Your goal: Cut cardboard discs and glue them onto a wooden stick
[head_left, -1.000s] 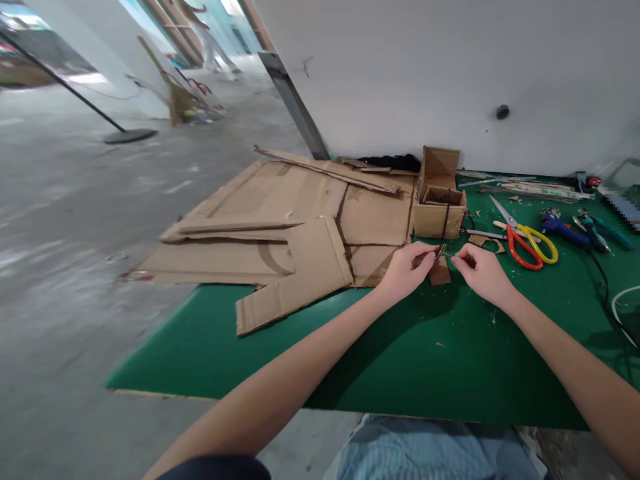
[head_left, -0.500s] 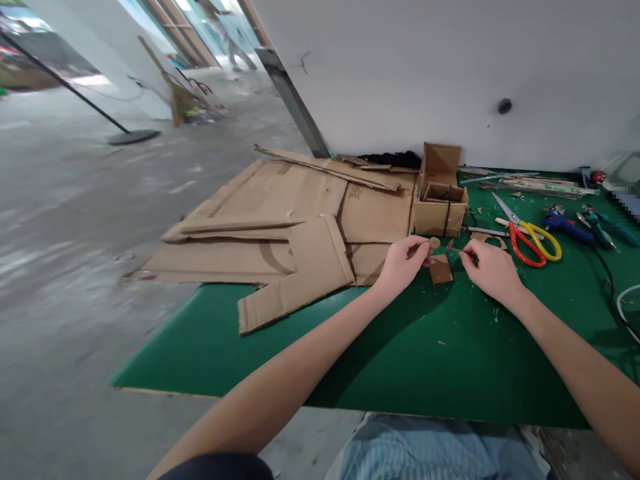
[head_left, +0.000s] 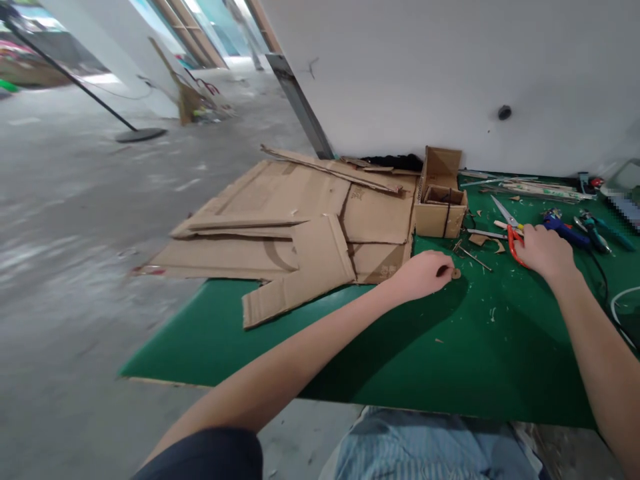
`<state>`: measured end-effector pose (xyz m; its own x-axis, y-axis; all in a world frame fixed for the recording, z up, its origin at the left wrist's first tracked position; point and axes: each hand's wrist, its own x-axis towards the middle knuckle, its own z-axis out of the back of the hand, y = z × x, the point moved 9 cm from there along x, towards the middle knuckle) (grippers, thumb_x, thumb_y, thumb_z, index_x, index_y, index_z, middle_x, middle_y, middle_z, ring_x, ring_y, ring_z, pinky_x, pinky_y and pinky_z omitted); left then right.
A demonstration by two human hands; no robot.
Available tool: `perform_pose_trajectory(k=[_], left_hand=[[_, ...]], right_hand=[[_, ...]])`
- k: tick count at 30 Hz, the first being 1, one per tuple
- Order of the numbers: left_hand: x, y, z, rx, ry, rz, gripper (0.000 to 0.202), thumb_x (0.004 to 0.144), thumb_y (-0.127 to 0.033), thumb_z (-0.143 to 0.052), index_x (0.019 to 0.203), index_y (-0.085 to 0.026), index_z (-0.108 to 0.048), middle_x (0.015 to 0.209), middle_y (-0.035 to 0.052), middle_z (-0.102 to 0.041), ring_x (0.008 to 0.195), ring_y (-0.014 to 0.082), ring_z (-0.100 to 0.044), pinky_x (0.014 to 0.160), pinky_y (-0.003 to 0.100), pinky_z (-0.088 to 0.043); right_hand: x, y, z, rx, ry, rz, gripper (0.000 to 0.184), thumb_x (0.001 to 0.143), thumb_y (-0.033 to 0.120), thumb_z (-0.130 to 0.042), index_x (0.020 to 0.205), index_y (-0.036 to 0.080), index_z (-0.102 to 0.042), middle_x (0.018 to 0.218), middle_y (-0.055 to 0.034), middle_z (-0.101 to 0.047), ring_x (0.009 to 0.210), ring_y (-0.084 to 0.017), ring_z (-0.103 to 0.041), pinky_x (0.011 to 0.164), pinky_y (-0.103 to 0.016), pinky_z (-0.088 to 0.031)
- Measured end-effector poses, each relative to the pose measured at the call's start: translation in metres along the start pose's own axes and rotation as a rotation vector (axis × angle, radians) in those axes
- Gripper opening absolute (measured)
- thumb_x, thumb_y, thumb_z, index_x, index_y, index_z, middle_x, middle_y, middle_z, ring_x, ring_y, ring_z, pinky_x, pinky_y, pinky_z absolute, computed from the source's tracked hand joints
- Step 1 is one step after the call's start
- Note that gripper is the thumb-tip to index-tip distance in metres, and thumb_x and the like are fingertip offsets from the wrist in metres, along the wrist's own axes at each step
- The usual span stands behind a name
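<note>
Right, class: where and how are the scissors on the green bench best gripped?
Likely by the handles of the scissors, coming from the near right, where the right hand is: they lie with the blades pointing away to the far left, leaving the handles nearest that hand.

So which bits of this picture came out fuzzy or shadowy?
In the head view, the floor and broom look smeared, the scissors crisper; in that same view, a soft shadow darkens the table below the left hand.
</note>
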<state>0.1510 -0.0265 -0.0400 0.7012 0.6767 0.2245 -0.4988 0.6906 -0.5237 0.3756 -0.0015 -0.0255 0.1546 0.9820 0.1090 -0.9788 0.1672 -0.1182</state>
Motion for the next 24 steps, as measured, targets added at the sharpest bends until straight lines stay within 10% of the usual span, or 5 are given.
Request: perform_pose_trajectory(k=[5, 12, 18, 24], left_hand=[[0.019, -0.003, -0.013, 0.177, 0.082, 0.001, 0.022, 0.087, -0.019, -0.046, 0.081, -0.018, -0.067, 0.081, 0.0076, -0.064, 0.074, 0.0195, -0.061, 0.062, 0.029, -0.047], [0.023, 0.002, 0.013, 0.149, -0.115, 0.045, 0.031, 0.09, -0.017, -0.043, 0.114, -0.018, -0.063, 0.104, 0.0098, -0.067, 0.079, 0.0183, -0.065, 0.07, 0.031, -0.053], [0.026, -0.047, 0.052, 0.306, -0.27, -0.261, 0.042, 0.094, -0.017, -0.048, 0.136, -0.02, -0.049, 0.129, 0.0156, -0.057, 0.122, 0.0293, -0.054, 0.099, 0.047, -0.048], [0.045, -0.111, 0.098, 0.263, -0.354, -0.473, 0.04, 0.093, -0.029, -0.057, 0.132, -0.03, -0.052, 0.138, 0.0087, -0.052, 0.134, 0.0307, -0.046, 0.11, 0.05, -0.039]], right_hand=[[0.008, -0.021, -0.024, 0.067, 0.128, -0.074, 0.037, 0.092, 0.038, -0.044, 0.118, 0.013, -0.052, 0.108, -0.0215, -0.061, 0.085, -0.031, -0.066, 0.063, -0.036, -0.045], [0.007, -0.019, -0.019, 0.197, 0.107, -0.146, 0.046, 0.085, 0.042, -0.052, 0.121, 0.013, -0.045, 0.093, -0.0183, -0.067, 0.078, -0.031, -0.066, 0.061, -0.036, -0.044], [-0.002, -0.025, 0.043, 0.527, -0.119, -0.205, 0.047, 0.079, 0.044, -0.063, 0.116, 0.018, -0.049, 0.087, -0.0115, -0.066, 0.072, -0.025, -0.063, 0.062, -0.034, -0.044], [-0.024, 0.028, 0.103, 1.327, 0.241, 0.046, 0.015, 0.081, 0.033, -0.058, 0.089, 0.02, -0.061, 0.07, -0.002, -0.059, 0.053, -0.01, -0.048, 0.045, -0.023, -0.034]])
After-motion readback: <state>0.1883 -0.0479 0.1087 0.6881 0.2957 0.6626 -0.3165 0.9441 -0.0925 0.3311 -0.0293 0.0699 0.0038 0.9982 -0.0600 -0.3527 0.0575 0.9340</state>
